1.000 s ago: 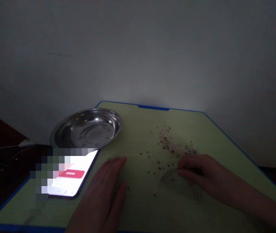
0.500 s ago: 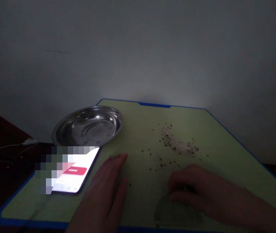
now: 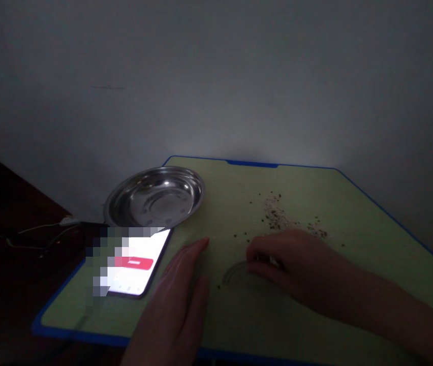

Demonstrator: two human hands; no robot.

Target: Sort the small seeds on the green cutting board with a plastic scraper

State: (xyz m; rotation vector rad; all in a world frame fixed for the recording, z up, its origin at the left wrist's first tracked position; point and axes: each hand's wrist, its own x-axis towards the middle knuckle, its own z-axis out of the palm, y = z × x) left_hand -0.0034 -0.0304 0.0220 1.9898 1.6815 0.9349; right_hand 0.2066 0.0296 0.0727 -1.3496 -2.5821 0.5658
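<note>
At the near edge, the left hand (image 3: pixel 174 300) lies palm down over the bench (image 3: pixel 232 325), its fingers extended and released, the thumb set apart; whether the palm touches the surface cannot be told. To its right, the right hand (image 3: pixel 285 254) grasps a clear, curved-edged piece (image 3: pixel 235 277) between thumb and bent fingers; the piece lies low over the bench, its outline faint and partly hidden by the hand. One dark speck (image 3: pixel 218 287) lies between the hands. Left of the left hand, a lit phone (image 3: pixel 136 267) shows a red bar on a white screen, partly masked by pixelated blocks. Just beyond the phone is a shiny metal basin (image 3: pixel 163 203), upright. Beyond the right hand, a heap of pale grains (image 3: pixel 275 213) mixed with dark bits spreads in a band, partly covered by that hand. The bench, pale green with a blue border, ends near a grey wall (image 3: pixel 258 86).
</note>
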